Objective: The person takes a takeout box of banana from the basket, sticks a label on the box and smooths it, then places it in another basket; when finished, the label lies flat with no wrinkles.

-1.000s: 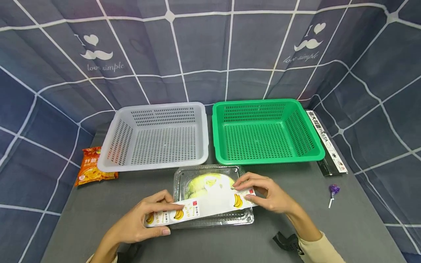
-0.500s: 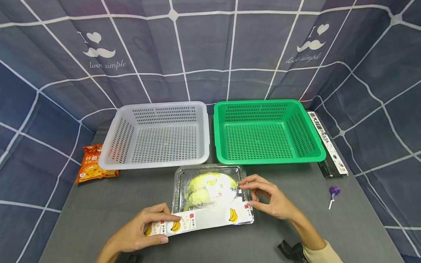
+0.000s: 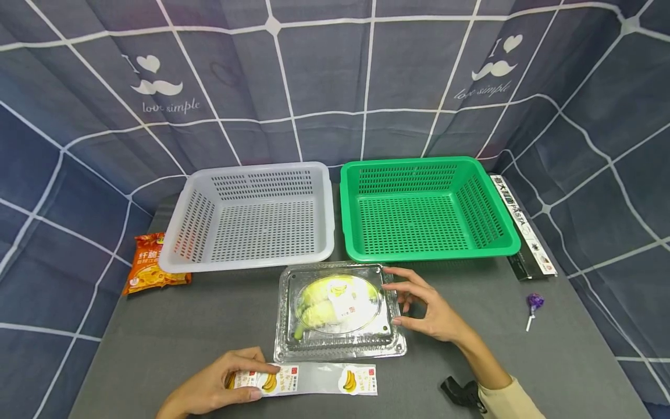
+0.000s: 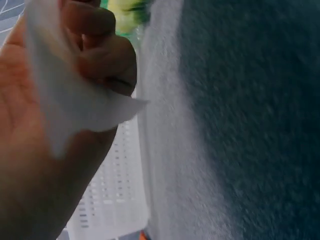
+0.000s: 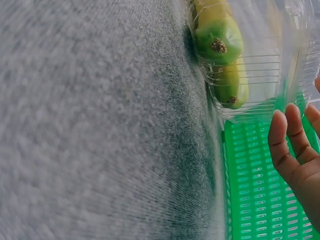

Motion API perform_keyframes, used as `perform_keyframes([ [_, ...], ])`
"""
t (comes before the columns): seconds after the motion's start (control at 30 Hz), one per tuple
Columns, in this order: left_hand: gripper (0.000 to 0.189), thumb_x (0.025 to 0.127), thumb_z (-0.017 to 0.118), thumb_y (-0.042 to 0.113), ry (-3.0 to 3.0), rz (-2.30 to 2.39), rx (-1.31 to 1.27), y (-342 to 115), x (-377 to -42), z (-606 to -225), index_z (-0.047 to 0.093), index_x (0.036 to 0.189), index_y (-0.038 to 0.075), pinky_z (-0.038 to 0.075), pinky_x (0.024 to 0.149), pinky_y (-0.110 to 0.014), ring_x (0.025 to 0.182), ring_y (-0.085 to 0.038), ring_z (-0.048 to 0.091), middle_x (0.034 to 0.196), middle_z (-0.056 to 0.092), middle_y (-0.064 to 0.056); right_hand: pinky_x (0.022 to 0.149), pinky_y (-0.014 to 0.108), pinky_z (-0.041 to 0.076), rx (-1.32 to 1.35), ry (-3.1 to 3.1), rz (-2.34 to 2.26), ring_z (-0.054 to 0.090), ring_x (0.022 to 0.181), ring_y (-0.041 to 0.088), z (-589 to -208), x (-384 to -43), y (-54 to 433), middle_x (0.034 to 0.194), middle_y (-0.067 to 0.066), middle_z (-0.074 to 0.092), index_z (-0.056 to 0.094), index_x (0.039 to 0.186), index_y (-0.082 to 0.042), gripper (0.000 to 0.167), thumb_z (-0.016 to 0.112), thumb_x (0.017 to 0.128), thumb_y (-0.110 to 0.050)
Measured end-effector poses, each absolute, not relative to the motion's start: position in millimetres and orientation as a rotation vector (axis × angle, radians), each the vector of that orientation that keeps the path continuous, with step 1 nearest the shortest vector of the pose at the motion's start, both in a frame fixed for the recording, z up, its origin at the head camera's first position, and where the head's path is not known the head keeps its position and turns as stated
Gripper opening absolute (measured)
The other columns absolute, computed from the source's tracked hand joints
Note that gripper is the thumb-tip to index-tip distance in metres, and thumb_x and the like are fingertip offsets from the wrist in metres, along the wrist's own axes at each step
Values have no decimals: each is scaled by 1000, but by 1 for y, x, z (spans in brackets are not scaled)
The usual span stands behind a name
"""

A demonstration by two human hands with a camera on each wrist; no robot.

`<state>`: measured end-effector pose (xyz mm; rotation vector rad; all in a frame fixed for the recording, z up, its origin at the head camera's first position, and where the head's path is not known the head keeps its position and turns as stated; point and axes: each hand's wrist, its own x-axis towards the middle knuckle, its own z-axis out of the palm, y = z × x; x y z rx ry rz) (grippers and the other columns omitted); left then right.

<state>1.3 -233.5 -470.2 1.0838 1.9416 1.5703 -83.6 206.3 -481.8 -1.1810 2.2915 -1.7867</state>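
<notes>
My left hand [image 3: 217, 381] pinches the left end of a long paper strip [image 3: 320, 378] printed with bananas, held over the table in front of a clear plastic box [image 3: 339, 351]. In the left wrist view a blurred white end of the strip [image 4: 75, 100] curls across the palm. The lidded box holds yellow-green bananas [image 3: 316, 314], their tips [image 5: 218, 42] showing through its side in the right wrist view. Beside the box's right edge is my right hand [image 3: 437, 311], fingers lightly bent, fingertips at the lid's rim. Whether they press on it is hard to tell.
A white basket [image 3: 246, 265] and a green basket [image 3: 429, 255] stand behind the box. An orange snack bag [image 3: 149, 270] lies at left. On the right are a pasta box [image 3: 528, 238], a purple lollipop [image 3: 534, 301] and a black strap [image 3: 463, 393].
The left hand has drawn the strip off the box toward the front edge. My right hand has let go of the strip's right end and moved to the box's right side.
</notes>
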Motion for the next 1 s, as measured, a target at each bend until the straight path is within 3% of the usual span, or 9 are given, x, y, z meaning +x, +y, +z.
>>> perform_keyframes([
  [0.27,41,89,66,0,2087,1494,1014,-234,5,-472,62,129,5,49,73,-24,89,-13,58,108,60,-6,63,33,49,-1202,2353,-1753,52,87,18,-486,-84,208,149,29,34,57,132,1,68,84,69,2],
  [0.43,38,88,73,25,2394,1230,927,-233,8,-464,66,125,21,42,80,-27,100,-5,56,114,61,8,64,32,49,-1203,2402,-1727,54,90,15,-490,-85,209,148,29,36,58,131,1,69,85,68,0],
  [0.53,41,86,75,31,2533,1110,901,-235,8,-458,65,125,28,38,81,-30,104,-2,55,115,60,14,64,34,49,-1212,2423,-1722,55,90,16,-491,-86,209,147,30,38,59,130,1,70,86,66,1],
  [0.77,48,86,75,16,2497,1246,893,-239,-3,-443,61,132,19,49,88,-29,106,-14,60,118,61,0,66,34,49,-1221,2443,-1698,57,92,15,-485,-86,209,148,25,40,60,130,-2,68,86,68,-3],
  [1.0,55,86,73,4,2605,1404,840,-229,-31,-437,56,137,14,50,81,-29,98,-14,61,122,60,0,67,33,49,-1209,2439,-1711,57,91,17,-488,-87,209,148,26,40,61,129,-2,69,86,66,-1],
])
